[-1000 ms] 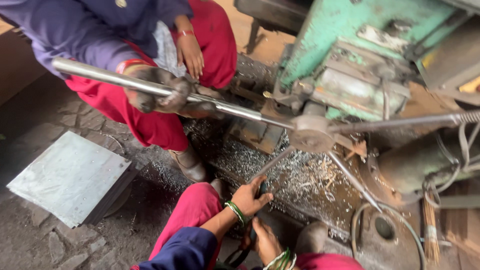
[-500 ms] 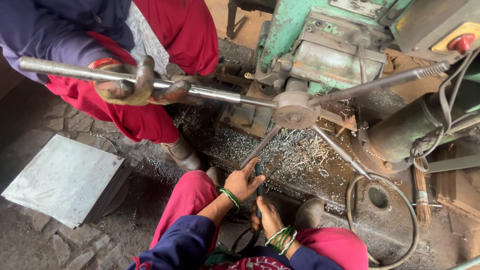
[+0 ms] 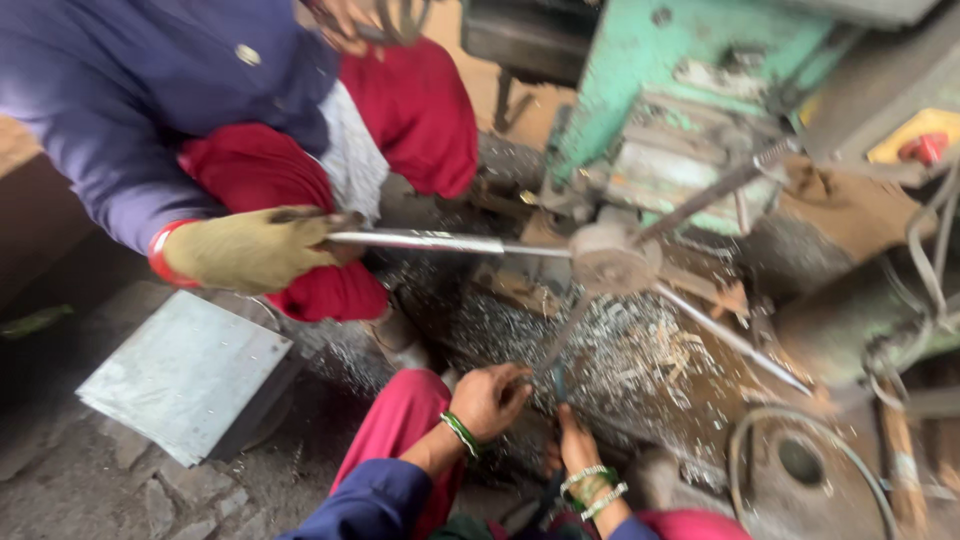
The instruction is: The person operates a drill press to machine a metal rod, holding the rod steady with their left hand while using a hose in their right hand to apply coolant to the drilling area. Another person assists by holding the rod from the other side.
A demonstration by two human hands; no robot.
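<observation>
Left hand grip: your left hand [image 3: 490, 398] is curled closed around the lower end of a spoke handle [image 3: 560, 345] that runs up toward 1 o'clock to the hub.
Right hand grip: your right hand [image 3: 576, 443] sits just below the same handle end, at 5 o'clock from the left hand; the view does not show whether its fingers close on anything.
Work position: the round hub [image 3: 610, 258] lies at 1 o'clock from your hands, with further spokes radiating toward 2 and 4 o'clock.
Co-worker: a gloved hand [image 3: 255, 250] at 10 o'clock grips a bright steel rod [image 3: 440, 241] that runs level into the hub.
Machine: the green machine body [image 3: 660, 60] stands behind the hub at 12 o'clock.
Floor: metal swarf [image 3: 640, 350] lies scattered under the hub; a grey metal plate [image 3: 185, 375] rests at 9 o'clock.
Technique: pull the handle steadily and evenly, keep your wrists and bangles [image 3: 590, 485] clear of the swarf and the other spokes, and match your pace to the gloved hand.
</observation>
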